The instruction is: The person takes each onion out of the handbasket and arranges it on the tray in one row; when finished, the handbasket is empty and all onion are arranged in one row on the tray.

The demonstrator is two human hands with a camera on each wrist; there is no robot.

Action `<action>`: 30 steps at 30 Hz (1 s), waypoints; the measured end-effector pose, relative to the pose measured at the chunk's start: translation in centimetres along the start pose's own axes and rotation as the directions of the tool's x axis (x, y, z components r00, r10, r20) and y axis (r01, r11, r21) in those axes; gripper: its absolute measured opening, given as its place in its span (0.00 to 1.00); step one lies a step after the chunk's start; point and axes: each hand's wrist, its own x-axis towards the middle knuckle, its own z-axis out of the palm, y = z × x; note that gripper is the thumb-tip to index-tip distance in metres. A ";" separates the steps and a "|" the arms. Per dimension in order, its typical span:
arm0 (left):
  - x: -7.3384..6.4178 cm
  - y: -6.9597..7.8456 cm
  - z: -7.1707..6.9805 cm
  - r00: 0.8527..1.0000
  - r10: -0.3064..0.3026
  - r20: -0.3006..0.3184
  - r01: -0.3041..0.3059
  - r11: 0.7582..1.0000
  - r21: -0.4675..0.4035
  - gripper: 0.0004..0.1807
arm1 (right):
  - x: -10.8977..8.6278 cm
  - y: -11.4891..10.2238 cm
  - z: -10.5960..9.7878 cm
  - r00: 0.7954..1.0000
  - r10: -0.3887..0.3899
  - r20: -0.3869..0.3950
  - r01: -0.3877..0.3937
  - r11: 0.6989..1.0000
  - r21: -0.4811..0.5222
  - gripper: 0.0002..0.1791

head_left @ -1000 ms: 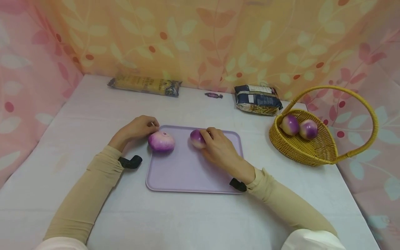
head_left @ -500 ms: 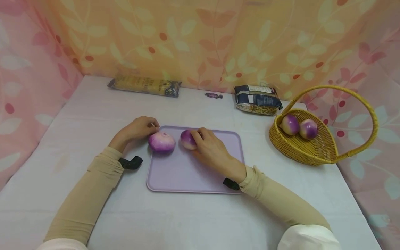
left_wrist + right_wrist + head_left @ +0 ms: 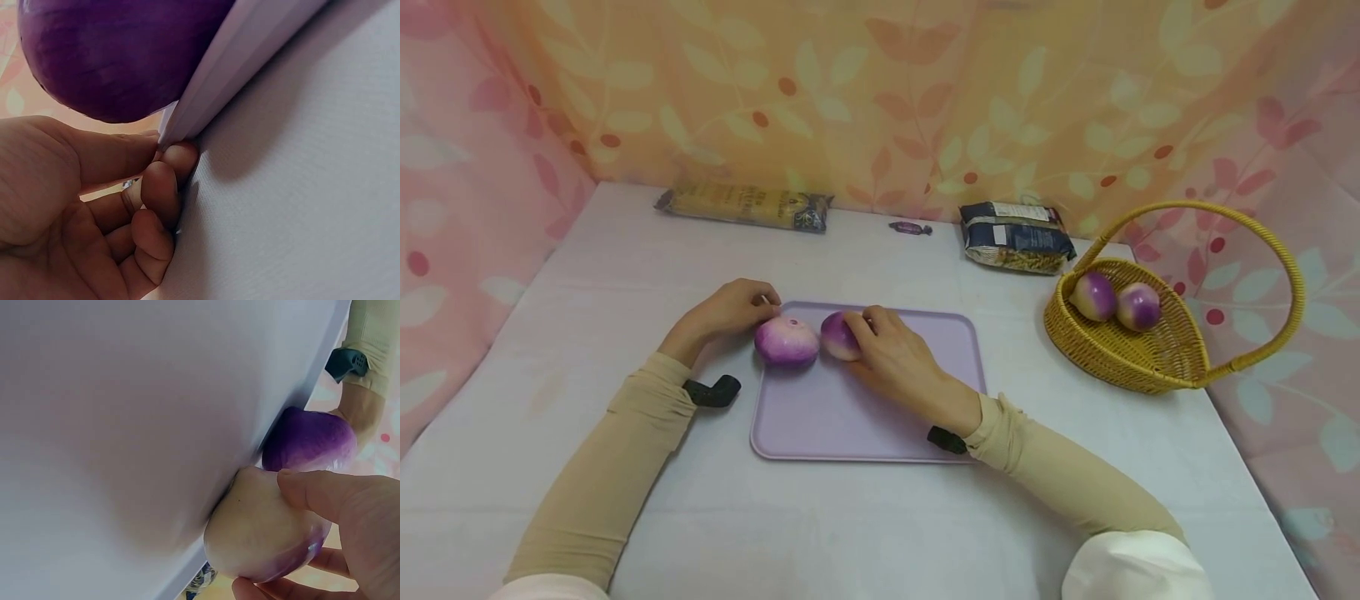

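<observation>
My right hand [image 3: 902,362] grips a purple-and-white turnip [image 3: 837,337] on the lilac tray [image 3: 842,421]. In the right wrist view, thumb and fingers lie around the turnip's [image 3: 256,528] pale and purple sides. Close to its left sits a larger purple-and-pink round vegetable [image 3: 786,343], near the tray's back left corner. At that corner my left hand [image 3: 726,310] pinches the tray's rim. The left wrist view has the thumb on the rim [image 3: 206,94] and the other fingers curled beneath, just under the purple vegetable [image 3: 119,56].
A yellow wicker basket [image 3: 1097,358] with a tall handle stands at the right, holding two turnips [image 3: 1138,307]. Along the back lie a long yellow packet [image 3: 737,205], a small purple wrapped candy [image 3: 910,227] and a dark blue food packet [image 3: 1017,239]. Patterned curtains border the table.
My right hand has moved left across the tray with the turnip, bringing it close beside the larger vegetable. The left hand has stayed at the tray's corner.
</observation>
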 end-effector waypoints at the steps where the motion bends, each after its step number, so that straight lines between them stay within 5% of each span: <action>1: 0.0 0.0 0.0 1.000 -0.001 0.001 0.001 1.000 -0.004 0.10 | 0.0 0.0 0.0 1.000 -0.003 -0.001 0.003 1.000 0.002 0.29; 19: 0.1 -0.1 0.2 1.000 -0.010 0.005 0.010 1.000 -0.008 0.10 | 0.0 -0.3 0.0 1.000 0.010 0.022 -0.010 1.000 -0.012 0.34; 30: 0.1 -0.1 0.1 1.000 -0.013 0.005 0.013 1.000 -0.005 0.10 | 0.0 0.2 -0.6 0.999 -0.004 0.042 0.009 0.994 -0.107 0.40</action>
